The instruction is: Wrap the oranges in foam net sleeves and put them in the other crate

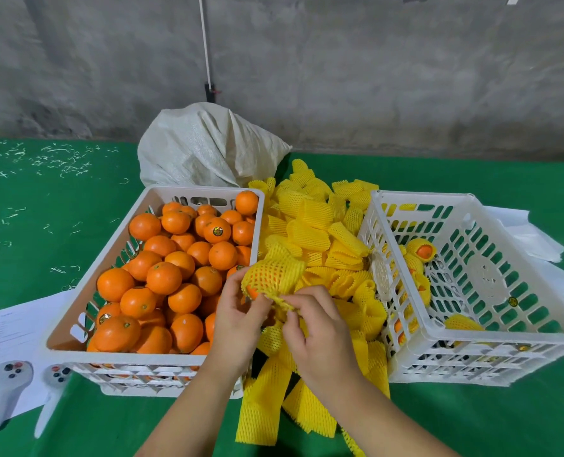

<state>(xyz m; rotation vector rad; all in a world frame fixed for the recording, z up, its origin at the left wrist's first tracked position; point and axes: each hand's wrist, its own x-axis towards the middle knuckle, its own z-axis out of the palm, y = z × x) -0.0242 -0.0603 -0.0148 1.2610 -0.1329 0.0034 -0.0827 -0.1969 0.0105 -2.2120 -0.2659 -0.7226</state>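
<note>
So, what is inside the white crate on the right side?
The right crate holds a few oranges in yellow foam sleeves, along its left side and front. The near wall hides its front floor, so an exact count is not possible.

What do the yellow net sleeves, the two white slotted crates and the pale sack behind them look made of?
Yellow net sleeves: soft foam mesh, matte, crumpling easily. White slotted crates: rigid moulded plastic, slightly glossy. Pale sack: probably woven plastic, faint weave texture, creased.
</note>
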